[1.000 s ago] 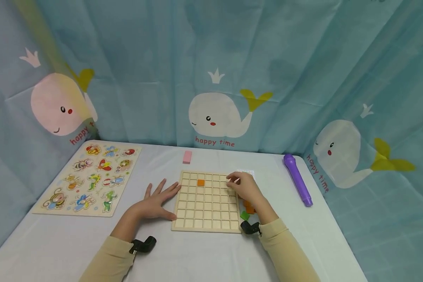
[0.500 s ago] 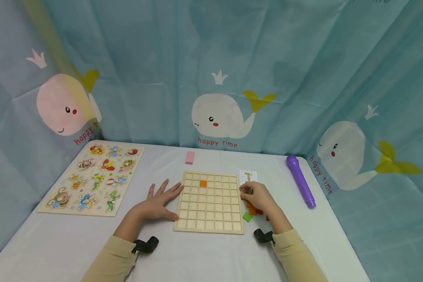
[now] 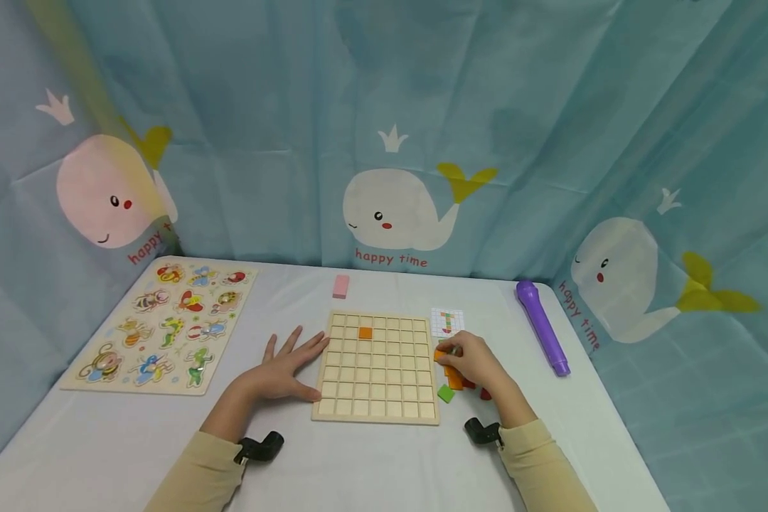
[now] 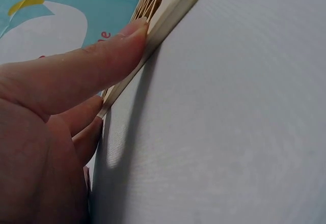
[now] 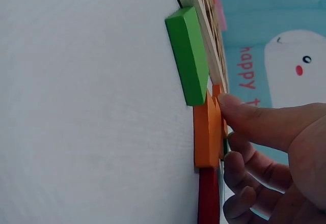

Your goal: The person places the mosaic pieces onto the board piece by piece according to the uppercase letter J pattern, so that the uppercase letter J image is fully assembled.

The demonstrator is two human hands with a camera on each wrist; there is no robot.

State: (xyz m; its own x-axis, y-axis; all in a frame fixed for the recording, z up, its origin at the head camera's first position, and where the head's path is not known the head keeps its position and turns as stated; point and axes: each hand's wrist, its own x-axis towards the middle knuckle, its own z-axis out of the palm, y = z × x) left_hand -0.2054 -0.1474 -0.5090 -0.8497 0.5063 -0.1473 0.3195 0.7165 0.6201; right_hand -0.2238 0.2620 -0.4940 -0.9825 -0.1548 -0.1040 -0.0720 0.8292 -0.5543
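Observation:
A wooden grid board point(image 3: 376, 387) lies mid-table, with one orange square tile point(image 3: 365, 333) in a cell of its second row. Spread along its left edge is my left hand point(image 3: 278, 373); thumb and fingertips touch the frame, as the left wrist view also shows. Just right of the board, my right hand point(image 3: 476, 361) pinches an orange tile point(image 3: 439, 355) between thumb and finger. Under and beside that hand lie more orange tiles point(image 5: 205, 137), a green tile point(image 3: 446, 393) near the board's edge and red tiles point(image 3: 486, 394). The palm hides part of this pile.
A small printed pattern card point(image 3: 447, 322) lies behind the right hand. The purple microphone-shaped toy point(image 3: 542, 328) is farther right. At the back sits a pink block point(image 3: 340, 286). An insect puzzle board point(image 3: 166, 327) covers the left side. A whale-print curtain point(image 3: 262, 142) encloses the table.
My right hand has moved right and toward me from the board's upper right corner to the tile pile, uncovering the pattern card. It now pinches an orange tile. My left hand stays put.

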